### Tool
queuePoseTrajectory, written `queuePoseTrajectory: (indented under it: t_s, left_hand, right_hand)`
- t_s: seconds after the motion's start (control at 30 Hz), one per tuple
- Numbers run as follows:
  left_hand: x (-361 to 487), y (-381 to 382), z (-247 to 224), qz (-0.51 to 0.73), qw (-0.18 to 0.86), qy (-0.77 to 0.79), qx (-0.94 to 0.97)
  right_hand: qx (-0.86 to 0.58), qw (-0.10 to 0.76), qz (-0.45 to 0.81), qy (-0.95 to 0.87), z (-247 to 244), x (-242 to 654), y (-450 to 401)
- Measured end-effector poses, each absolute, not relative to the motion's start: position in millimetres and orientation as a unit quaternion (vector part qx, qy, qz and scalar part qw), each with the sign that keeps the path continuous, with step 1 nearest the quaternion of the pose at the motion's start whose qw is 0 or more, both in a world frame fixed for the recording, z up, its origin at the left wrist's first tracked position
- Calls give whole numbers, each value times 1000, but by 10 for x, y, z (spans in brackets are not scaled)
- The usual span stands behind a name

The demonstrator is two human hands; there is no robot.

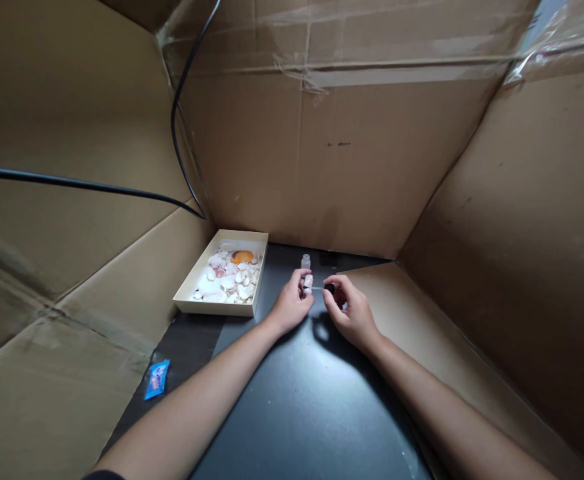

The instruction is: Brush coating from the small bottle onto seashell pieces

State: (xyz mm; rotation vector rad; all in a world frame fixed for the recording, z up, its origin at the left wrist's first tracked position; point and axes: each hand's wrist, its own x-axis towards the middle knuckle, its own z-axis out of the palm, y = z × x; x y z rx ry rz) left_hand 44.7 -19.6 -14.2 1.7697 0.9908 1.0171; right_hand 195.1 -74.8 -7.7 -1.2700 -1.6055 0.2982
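Brown cardboard walls enclose a dark, smooth tabletop (292,407) on the left, far and right sides; a flat cardboard sheet (407,300) lies at three o'clock from two bare hands. One cream tray (217,309), at nine o'clock, holds one orange shell (243,257) among many pale shells (229,283), too crowded to count. One blue packet (157,380) lies at eight o'clock, and black cable (176,127) hangs at ten. One small clear bottle (306,263) stands at twelve o'clock from the left hand (292,303), whose thumb and fingers are pinched nearly closed on one pale ridged piece (309,281), probably a shell. The right hand (349,310), fingers curled with a small gap, grips one black cap (329,289); its thin pale stem (317,288) points at nine o'clock, reaching the piece, though contact is unclear.
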Motion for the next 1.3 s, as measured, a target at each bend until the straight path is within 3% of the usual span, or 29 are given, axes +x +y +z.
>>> queuePoseTrajectory:
  t_s: [1.3]
  left_hand:
    - [447,-196,-149,416,437,386,698]
  right_hand:
    - [-559,504,112,-649,-85,1943,-750]
